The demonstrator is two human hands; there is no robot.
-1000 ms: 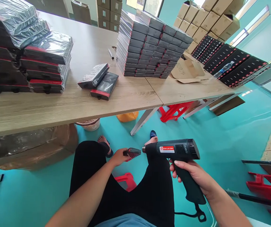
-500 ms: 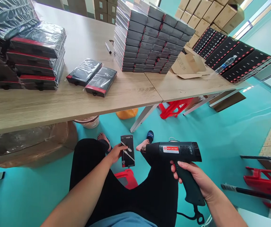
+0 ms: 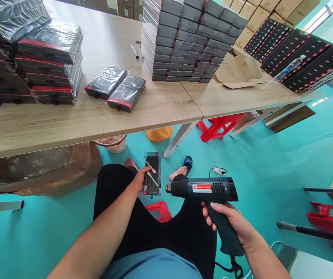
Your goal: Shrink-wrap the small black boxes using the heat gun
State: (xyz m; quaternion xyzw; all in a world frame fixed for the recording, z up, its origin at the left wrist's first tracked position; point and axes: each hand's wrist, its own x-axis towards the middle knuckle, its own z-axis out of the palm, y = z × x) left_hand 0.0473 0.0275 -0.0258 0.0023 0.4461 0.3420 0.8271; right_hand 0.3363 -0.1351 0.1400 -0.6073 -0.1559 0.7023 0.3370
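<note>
My left hand (image 3: pixel 141 179) grips the left edge of a slim black box (image 3: pixel 152 179) with a white cable pictured on it, held upright above the floor between my knees. Wrapped round the handle of a black heat gun (image 3: pixel 205 188) with a red and white label is my right hand (image 3: pixel 223 217). The gun's metal nozzle points left at the box, a short gap away. Two film-wrapped black boxes, one (image 3: pixel 106 82) beside the other (image 3: pixel 127 92), lie on the wooden table (image 3: pixel 160 112).
Wrapped boxes (image 3: pixel 50 58) are piled at the table's left, and a tall stack of dark boxes (image 3: pixel 186 46) stands mid-table. An open carton (image 3: pixel 237 71) lies right of it. Below are a red stool (image 3: pixel 218 126), a waste basket (image 3: pixel 114 144) and a power strip (image 3: pixel 219 171).
The black box in my left hand has moved slightly up and left. The heat gun has shifted left, staying level. The view has tilted a little, so the table appears higher.
</note>
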